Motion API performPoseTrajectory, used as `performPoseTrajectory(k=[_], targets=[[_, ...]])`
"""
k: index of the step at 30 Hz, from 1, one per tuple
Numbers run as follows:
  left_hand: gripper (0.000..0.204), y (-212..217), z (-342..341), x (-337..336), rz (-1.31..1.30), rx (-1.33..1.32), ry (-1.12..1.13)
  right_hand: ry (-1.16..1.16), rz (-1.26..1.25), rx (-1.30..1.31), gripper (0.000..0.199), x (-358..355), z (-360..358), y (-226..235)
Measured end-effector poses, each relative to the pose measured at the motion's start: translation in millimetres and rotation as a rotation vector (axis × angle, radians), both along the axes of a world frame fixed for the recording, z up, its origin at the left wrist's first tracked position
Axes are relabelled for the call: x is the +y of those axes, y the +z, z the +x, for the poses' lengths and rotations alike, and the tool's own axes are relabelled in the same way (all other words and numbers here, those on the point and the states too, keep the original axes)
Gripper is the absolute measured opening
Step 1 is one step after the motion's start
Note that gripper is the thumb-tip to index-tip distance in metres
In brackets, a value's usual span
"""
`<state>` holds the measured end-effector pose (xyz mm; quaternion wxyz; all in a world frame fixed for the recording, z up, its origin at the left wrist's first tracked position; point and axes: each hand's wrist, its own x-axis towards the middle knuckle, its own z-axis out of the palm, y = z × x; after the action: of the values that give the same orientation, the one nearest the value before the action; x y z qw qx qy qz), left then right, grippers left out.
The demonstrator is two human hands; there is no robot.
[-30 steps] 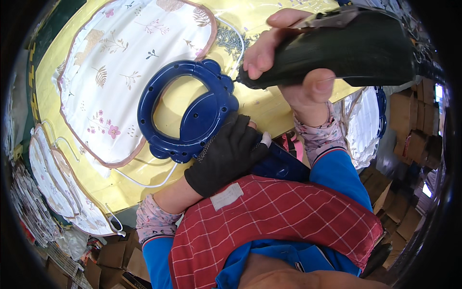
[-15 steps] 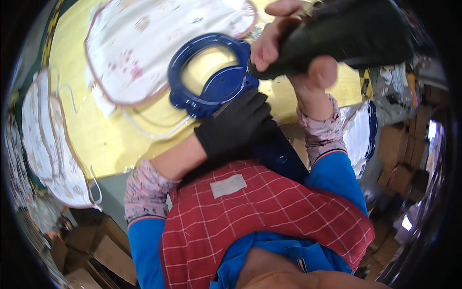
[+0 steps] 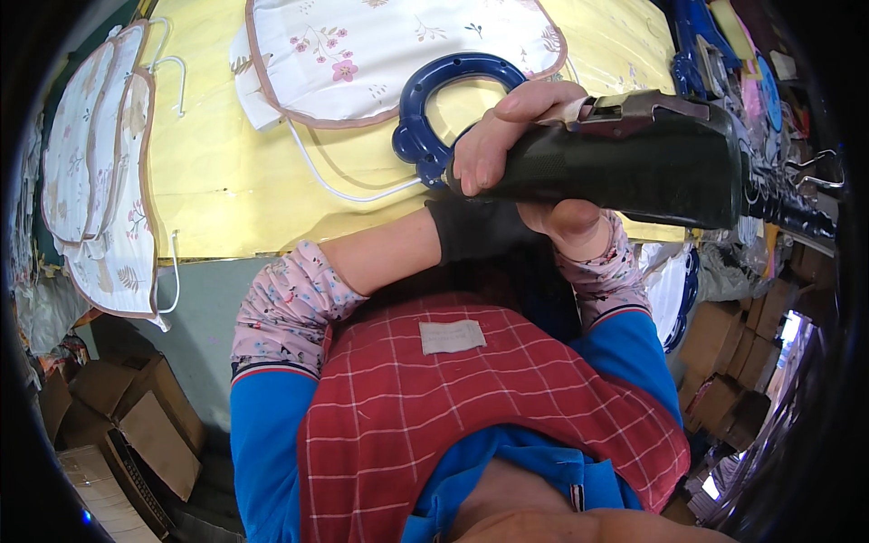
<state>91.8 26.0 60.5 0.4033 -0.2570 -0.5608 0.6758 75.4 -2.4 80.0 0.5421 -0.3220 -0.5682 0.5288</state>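
The right hand (image 3: 496, 143) was closed around a dark power tool (image 3: 652, 172), its fingers curled over the near end and its thumb on the lower side. A metal clip (image 3: 643, 113) sat on top of the tool, to the right of that hand. The blue plastic ring (image 3: 414, 118) lay on the yellow surface (image 3: 226, 199), just left of and above the right hand, which covered part of it. The tool's front end was beside the ring's lower part; whether they touched could not be told.

The left hand (image 3: 480, 231), in a black glove, was below the right hand and mostly hidden by it and the tool, so its grip could not be told.

Beyond the hands, to the upper left, lay a white flowered cloth (image 3: 407, 72) with brown edging. A white cord (image 3: 362, 197) curved from near that cloth to the ring, above the left forearm. Far left of both hands, more flowered cloths (image 3: 100, 172) overlapped at the surface's edge, and cardboard boxes (image 3: 158, 443) stood lower down.
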Motion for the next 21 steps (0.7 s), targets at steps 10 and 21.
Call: performPoseTrajectory(k=[10,21], targets=[[0.031,26.3,-6.3,-22.0,-0.119,-0.038,-0.12,0.019,0.011,-0.032,0.088,-3.6,-3.6,0.7],[0.028,2.0,-18.8,-22.1,-0.01,0.032,-0.219,0.145,-0.017,-0.029,0.086,9.6,-8.1,3.5]])
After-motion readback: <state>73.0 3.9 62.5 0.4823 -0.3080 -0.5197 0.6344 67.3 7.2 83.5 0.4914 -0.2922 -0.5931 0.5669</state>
